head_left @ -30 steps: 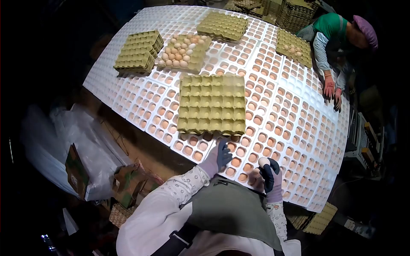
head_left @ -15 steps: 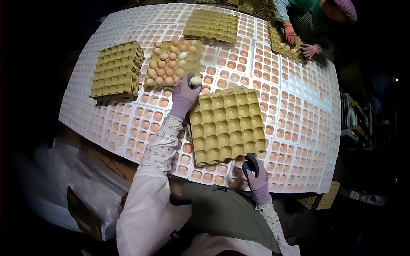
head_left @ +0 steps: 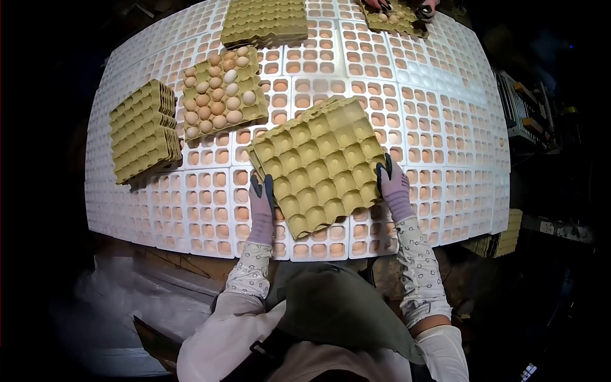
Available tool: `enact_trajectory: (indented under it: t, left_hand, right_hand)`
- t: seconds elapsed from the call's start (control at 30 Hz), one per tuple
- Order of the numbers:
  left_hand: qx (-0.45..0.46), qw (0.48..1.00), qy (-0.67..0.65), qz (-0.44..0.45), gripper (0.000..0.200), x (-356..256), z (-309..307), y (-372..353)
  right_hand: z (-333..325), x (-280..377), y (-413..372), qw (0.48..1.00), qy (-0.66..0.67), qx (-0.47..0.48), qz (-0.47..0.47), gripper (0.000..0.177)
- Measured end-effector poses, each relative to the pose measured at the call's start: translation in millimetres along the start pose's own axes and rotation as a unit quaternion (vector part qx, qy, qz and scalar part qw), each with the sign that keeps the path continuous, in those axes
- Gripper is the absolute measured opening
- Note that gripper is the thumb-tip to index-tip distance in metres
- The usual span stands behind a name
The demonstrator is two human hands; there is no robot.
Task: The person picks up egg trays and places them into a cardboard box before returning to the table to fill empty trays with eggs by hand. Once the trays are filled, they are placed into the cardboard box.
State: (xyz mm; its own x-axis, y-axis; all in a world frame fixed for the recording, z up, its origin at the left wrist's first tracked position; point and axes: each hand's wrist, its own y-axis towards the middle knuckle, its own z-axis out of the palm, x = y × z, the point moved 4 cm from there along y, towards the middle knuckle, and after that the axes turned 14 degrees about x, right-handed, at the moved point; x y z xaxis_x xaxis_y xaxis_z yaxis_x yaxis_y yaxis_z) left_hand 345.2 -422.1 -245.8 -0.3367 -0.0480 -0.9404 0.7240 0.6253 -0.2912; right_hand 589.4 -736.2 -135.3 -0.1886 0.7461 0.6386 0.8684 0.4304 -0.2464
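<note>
A stack of empty olive-yellow egg trays (head_left: 318,167) lies tilted at an angle in front of me, resting on the white foam trays. My left hand (head_left: 261,198), in a purple glove with dark fingertips, grips its left edge. On the opposite side, my right hand (head_left: 394,184), gloved alike, has its fingers closed on the right edge. Parts of the fingers are hidden by the stack. Beyond my left hand, a tray of brown and pale eggs (head_left: 217,92) stands partly filled, with a pale egg (head_left: 249,97) in its right part.
White foam trays (head_left: 203,178) holding eggs in their pockets cover the table. Stacks of egg trays stand at the left (head_left: 143,130) and at the back (head_left: 264,22). At the far right, a co-worker's gloved hands (head_left: 425,9) are at another egg tray (head_left: 394,19).
My left hand has left the pale egg at the partly filled tray and come back to the near stack. My right hand has moved up its right side. The stack has turned counterclockwise; the view has shifted.
</note>
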Motion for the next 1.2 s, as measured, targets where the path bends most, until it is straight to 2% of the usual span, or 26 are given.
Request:
enact_trajectory:
  t: [0.03, 0.07, 0.13, 0.17, 0.2, 0.3, 0.33, 0.37, 0.4, 0.43, 0.47, 0.5, 0.53, 0.6, 0.63, 0.67, 0.7, 0.77, 0.8, 0.83, 0.9, 0.97, 1.03, 1.07, 1.17, 1.2]
  left_hand:
    - [0.032, 0.999, 0.001, -0.007, 0.06, -12, 18, -16]
    - [0.064, 0.998, 0.002, -0.014, 0.059, -23, 35, -32]
    - [0.024, 1.0, 0.013, -0.01, 0.057, -10, 43, -42]
    - [0.008, 1.0, 0.019, -0.008, 0.057, -7, 47, -48]
    - [0.054, 0.971, -0.231, -0.025, 0.053, -17, 56, -51]
    - [0.099, 0.966, -0.238, -0.026, 0.054, 15, 57, -31]
    - [0.115, 0.951, -0.287, -0.014, 0.061, -1, 56, -35]
    - [0.128, 0.942, -0.302, -0.074, 0.073, -41, 47, -54]
    - [0.148, 0.943, -0.297, -0.027, 0.078, -46, 46, -55]
    - [0.17, 0.941, -0.29, 0.019, 0.084, -48, 47, -58]
    - [0.167, 0.94, -0.297, 0.009, 0.09, -39, 46, -58]
    - [0.166, 0.936, -0.309, 0.025, 0.084, -41, 44, -61]
    - [0.153, 0.911, -0.382, 0.032, 0.074, -54, 31, -71]
    - [0.131, 0.846, -0.513, 0.055, 0.057, -99, -20, -79]
    - [0.101, 0.845, -0.519, 0.077, 0.05, -103, -42, -73]
    - [-0.004, 0.941, -0.308, 0.142, 0.047, -57, -82, -50]
    - [-0.054, 0.909, -0.379, 0.165, 0.037, 30, -125, -16]
    - [-0.088, 0.883, -0.393, 0.241, 0.033, -79, -204, -4]
    - [-0.213, 0.866, -0.422, 0.164, 0.031, -126, -223, 3]
    - [-0.248, 0.851, -0.422, 0.191, 0.032, -150, -248, 20]
    - [-0.256, 0.832, -0.427, 0.245, 0.028, -151, -309, 71]
    - [-0.31, 0.887, -0.326, 0.106, 0.02, -64, -395, 151]
    - [-0.334, 0.92, -0.204, 0.001, 0.021, -72, -402, 160]
    - [-0.341, 0.927, -0.156, -0.016, 0.022, -79, -404, 162]
    - [-0.343, 0.937, -0.051, -0.024, 0.024, -84, -417, 166]
    - [-0.338, 0.941, -0.023, -0.022, 0.024, -83, -423, 169]
  right_hand:
    - [-1, 5, 9, 0.999, -0.026, 0.026, 0.024, 0.044]
    - [-3, 9, 18, 0.999, -0.041, 0.005, -0.004, 0.041]
    - [-10, 43, 24, 0.991, -0.126, -0.011, -0.031, 0.04]
    - [-1, 40, 38, 0.981, -0.173, -0.023, -0.089, 0.037]
    - [6, 37, 46, 0.985, -0.171, 0.016, -0.032, 0.038]
    - [25, 13, 72, 0.98, -0.143, 0.113, 0.074, 0.043]
    - [31, -8, 87, 0.98, -0.132, 0.142, 0.038, 0.045]
    - [31, -17, 88, 0.979, -0.113, 0.17, 0.025, 0.043]
    - [45, -69, 104, 0.974, -0.046, 0.22, 0.04, 0.038]
    - [52, -99, 104, 0.981, 0.046, 0.178, -0.056, 0.036]
    - [49, -105, 90, 0.963, 0.153, 0.224, 0.004, 0.037]
    - [52, -122, 86, 0.968, 0.149, 0.2, -0.008, 0.04]
    - [42, -101, 66, 0.964, 0.147, 0.219, 0.036, 0.045]
    - [11, 6, 11, 0.917, 0.353, 0.185, -0.003, 0.048]
    - [-5, 62, -17, 0.877, 0.448, 0.171, -0.024, 0.05]
    - [-11, 75, -22, 0.876, 0.449, 0.17, -0.043, 0.051]
    - [-18, 87, -26, 0.875, 0.45, 0.169, -0.061, 0.052]
    - [-17, 86, -35, 0.9, 0.406, 0.139, -0.069, 0.051]
    - [-12, 84, -44, 0.899, 0.41, 0.146, -0.049, 0.049]
    - [-8, 81, -56, 0.897, 0.413, 0.153, -0.028, 0.048]
    - [19, 48, -72, 0.873, 0.445, 0.198, 0.005, 0.043]
    - [51, 4, -94, 0.905, 0.363, 0.219, 0.046, 0.045]
    - [66, -15, -120, 0.96, 0.164, 0.226, 0.03, 0.044]
    - [73, -21, -135, 0.953, 0.159, 0.249, 0.065, 0.043]
    - [88, -65, -172, 0.966, 0.055, 0.251, 0.036, 0.047]
    - [92, -79, -180, 0.964, 0.095, 0.246, 0.033, 0.048]
